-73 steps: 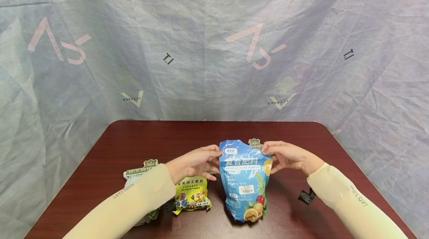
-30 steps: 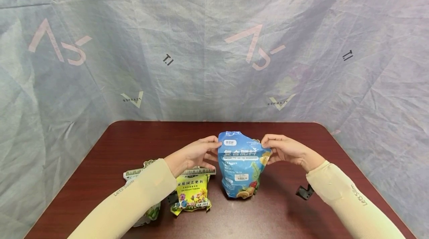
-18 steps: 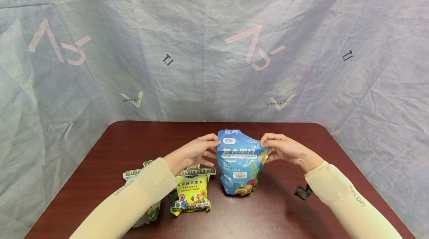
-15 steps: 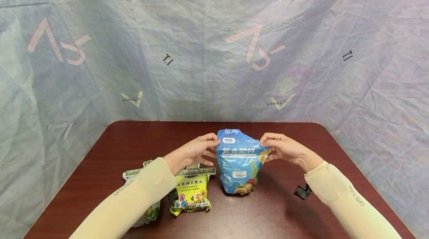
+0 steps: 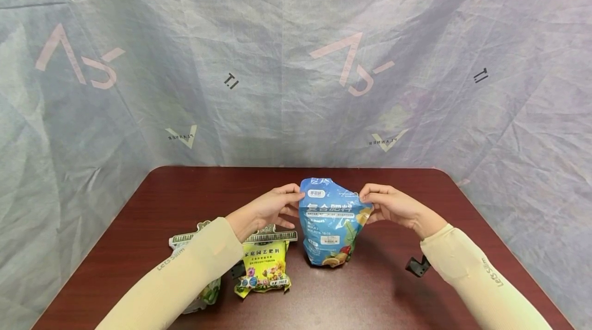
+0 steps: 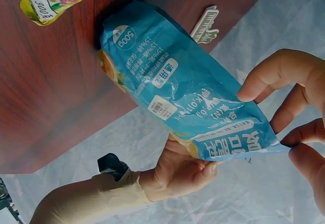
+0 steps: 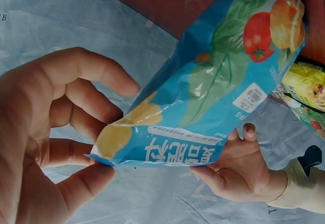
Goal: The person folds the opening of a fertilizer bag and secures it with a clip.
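Note:
A blue fertilizer bag [image 5: 328,227] with printed fruit and Chinese lettering stands upright in the middle of the head view. My left hand [image 5: 268,209] pinches its upper left corner between thumb and fingers. At the upper right corner, my right hand [image 5: 393,205] pinches the film the same way. The top edge slopes down toward the right. In the left wrist view a pale bag clip [image 6: 205,26] lies on the table behind the bag; the bag hides most of it in the head view. Whether the bag's bottom touches the table, I cannot tell.
Left of the blue bag lies a yellow fertilizer bag [image 5: 265,266] with a green and white clip [image 5: 273,236] across its top. A further clipped bag [image 5: 210,294] is partly hidden under the left sleeve. The dark red table [image 5: 231,181] meets grey cloth walls behind.
Both hands have moved the blue bag away from me, and its bottom now sits farther back. The clip behind it has become mostly hidden. Over the last half second little differs.

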Tool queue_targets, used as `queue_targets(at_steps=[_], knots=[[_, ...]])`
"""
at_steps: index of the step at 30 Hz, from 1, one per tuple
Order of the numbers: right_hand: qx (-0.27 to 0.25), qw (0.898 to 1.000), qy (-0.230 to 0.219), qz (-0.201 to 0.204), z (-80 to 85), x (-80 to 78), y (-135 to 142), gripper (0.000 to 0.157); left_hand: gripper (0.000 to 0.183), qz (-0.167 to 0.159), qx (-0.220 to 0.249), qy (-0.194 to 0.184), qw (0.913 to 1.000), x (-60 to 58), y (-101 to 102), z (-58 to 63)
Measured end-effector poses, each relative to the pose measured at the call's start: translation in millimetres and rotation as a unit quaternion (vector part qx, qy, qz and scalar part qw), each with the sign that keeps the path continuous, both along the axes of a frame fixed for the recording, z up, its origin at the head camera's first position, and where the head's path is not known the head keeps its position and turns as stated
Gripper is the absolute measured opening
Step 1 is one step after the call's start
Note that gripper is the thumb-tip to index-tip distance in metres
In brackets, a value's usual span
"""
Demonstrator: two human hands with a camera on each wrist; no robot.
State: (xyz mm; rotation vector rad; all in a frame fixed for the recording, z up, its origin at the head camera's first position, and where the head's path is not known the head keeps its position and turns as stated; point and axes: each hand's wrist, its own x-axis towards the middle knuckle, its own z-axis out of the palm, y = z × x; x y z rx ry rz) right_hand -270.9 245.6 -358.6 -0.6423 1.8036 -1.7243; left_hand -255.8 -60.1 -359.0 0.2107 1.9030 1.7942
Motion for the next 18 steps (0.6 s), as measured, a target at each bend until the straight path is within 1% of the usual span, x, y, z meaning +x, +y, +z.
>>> queue_targets(at_steps=[12,18], knots=[[-0.002,1.0,-0.005,0.012,-0.8,0.4,-0.5,0.014,0.019,0.01,-0.009,0.009,0.9999,3.1,-1.0,-2.4],[-0.003,1.0,-0.004,0.015,-1.0,0.3,-0.4,0.013,0.024,0.023,-0.018,0.021,0.9994,6.6,0.3,1.0]])
